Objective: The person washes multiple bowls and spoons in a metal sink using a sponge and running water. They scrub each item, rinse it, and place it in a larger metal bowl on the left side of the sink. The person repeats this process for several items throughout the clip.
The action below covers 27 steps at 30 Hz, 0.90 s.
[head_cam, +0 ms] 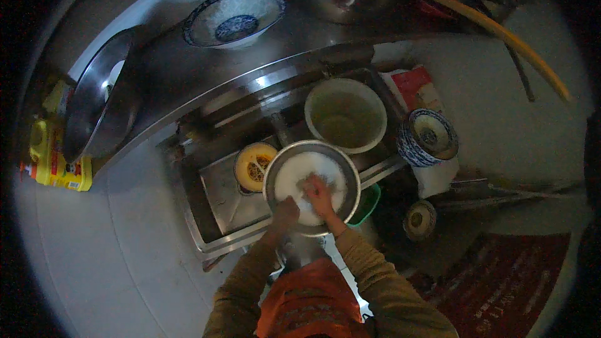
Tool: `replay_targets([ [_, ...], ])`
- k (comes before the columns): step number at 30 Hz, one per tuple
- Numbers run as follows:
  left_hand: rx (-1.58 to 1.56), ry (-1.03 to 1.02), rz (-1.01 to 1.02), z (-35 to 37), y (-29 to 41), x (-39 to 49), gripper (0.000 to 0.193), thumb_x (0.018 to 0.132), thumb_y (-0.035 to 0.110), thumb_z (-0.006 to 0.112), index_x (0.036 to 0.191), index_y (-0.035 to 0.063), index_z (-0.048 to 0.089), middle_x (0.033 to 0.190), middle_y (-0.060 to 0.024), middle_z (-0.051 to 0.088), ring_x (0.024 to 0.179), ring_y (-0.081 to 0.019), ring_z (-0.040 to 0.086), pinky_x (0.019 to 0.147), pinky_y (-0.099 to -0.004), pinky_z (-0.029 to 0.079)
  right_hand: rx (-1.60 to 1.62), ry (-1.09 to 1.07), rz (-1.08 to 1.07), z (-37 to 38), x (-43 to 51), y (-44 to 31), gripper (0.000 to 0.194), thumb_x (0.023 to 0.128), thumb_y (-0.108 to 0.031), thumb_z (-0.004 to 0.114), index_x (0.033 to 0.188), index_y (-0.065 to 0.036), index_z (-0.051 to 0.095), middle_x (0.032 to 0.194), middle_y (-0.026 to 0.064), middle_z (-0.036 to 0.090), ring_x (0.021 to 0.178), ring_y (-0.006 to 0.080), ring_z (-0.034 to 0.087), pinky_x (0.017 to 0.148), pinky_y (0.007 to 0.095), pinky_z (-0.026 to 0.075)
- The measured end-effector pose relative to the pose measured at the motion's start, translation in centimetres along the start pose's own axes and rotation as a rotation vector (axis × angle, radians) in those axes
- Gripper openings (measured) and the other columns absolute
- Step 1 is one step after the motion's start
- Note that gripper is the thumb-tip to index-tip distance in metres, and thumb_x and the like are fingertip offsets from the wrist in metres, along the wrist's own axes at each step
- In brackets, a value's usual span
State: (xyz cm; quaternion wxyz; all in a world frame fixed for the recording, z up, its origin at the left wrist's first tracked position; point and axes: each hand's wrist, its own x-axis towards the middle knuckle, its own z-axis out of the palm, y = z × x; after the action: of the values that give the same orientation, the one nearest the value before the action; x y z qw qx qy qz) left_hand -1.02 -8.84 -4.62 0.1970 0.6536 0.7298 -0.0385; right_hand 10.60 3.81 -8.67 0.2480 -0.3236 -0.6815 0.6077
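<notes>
A round metal basin (351, 183) rests over the double sink's near side, with loose white contents (291, 173) inside that look like rice or a similar grain. My right hand (319, 195) is down in the white contents near the basin's middle. Blur hides how its fingers lie. At the near left rim, my left hand (285, 212) grips the basin, its knuckles showing over the inside. A cut pumpkin half (253, 167) with seeds and stringy pulp faces up in the left sink compartment, just left of the basin.
A pale tub (379, 136) of cloudy water stands in the right sink compartment (206, 244). Stacked blue-patterned bowls (418, 150) are to its right. The steel counter behind holds a large patterned bowl (232, 40) and a leaning metal bowl (101, 98). A yellow jug (70, 173) is far left.
</notes>
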Motion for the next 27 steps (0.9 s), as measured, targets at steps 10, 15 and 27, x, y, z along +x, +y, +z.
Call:
replay_targets([
  [10, -0.297, 0.11, -0.142, -6.8, 4.1, -1.7, 0.024, 0.094, 0.022, 0.043, 0.098, 0.0031, 0.058, 0.09, -0.0195, 0.066, 0.084, -0.0362, 0.066, 0.075, -0.0487, 0.053, -0.355, -0.261, 0.086, -3.6, 4.2, 2.1, 0.034, 0.091, -0.033, 0.057, 0.113, -0.009, 0.067, 0.119, 0.0115, 0.061, 0.105, 0.0258, 0.059, 0.096, 0.0374, 0.044],
  [15, -0.28, 0.094, -0.118, -4.9, 3.4, -2.4, 0.027, 0.095, 0.025, 0.044, 0.097, 0.0035, 0.06, 0.089, -0.0206, 0.066, 0.084, -0.0345, 0.066, 0.075, -0.0475, 0.053, 0.133, -0.103, 0.302, -6.0, 3.8, 6.8, 0.037, 0.094, -0.033, 0.05, 0.115, -0.006, 0.065, 0.11, 0.0087, 0.065, 0.101, 0.0213, 0.06, 0.089, 0.032, 0.046],
  [27, -0.216, 0.271, 0.067, -8.8, 0.5, -1.2, 0.021, 0.082, 0.013, 0.055, 0.095, -0.0017, 0.059, 0.07, -0.0151, 0.063, 0.065, -0.0337, 0.065, 0.06, -0.0432, 0.054, -0.222, -0.47, -0.141, -7.4, 3.8, -6.9, 0.049, 0.08, -0.023, 0.071, 0.124, -0.006, 0.057, 0.108, 0.0073, 0.065, 0.108, 0.0229, 0.059, 0.095, 0.0337, 0.046],
])
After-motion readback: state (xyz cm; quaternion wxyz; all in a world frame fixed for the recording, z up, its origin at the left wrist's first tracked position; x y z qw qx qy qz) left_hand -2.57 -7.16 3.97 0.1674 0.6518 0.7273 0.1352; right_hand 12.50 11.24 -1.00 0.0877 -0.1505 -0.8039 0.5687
